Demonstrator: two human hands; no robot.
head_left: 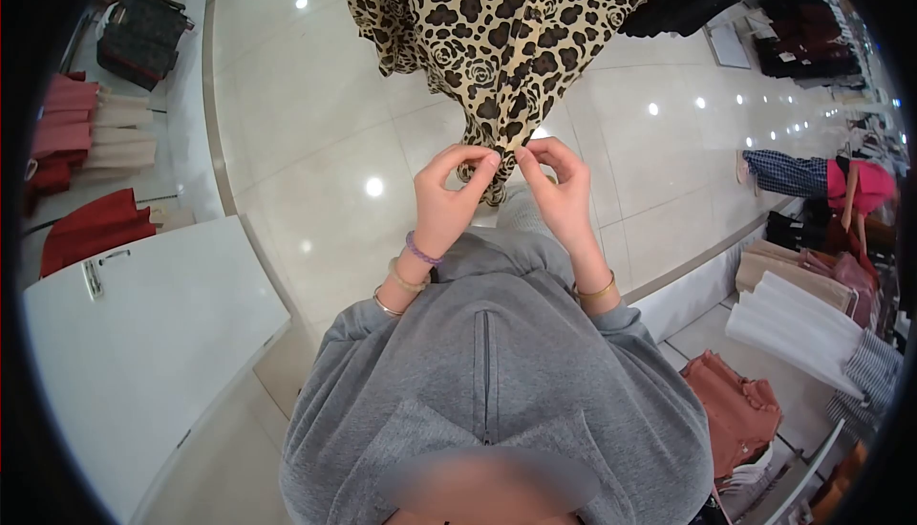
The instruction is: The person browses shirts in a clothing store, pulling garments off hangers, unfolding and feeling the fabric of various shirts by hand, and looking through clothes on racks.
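A leopard-print garment (487,28) with black spots and rose shapes on tan hangs in front of me, its upper part cut off by the top of the view. My left hand (454,191) pinches the cloth between thumb and forefinger, near its narrow lower end. Close beside it, my right hand (559,186) pinches the same stretch of cloth. A short tail of the fabric drops below the fingertips. Whether a button or seam sits between the fingers is too small to tell.
A white cabinet (153,353) stands at left, with red and pink clothes (67,124) beyond. At right hang a white skirt (793,320) and a rust-coloured top (734,410). Another person (812,179) in a pink top is farther right. Glossy floor tiles (315,105) lie ahead.
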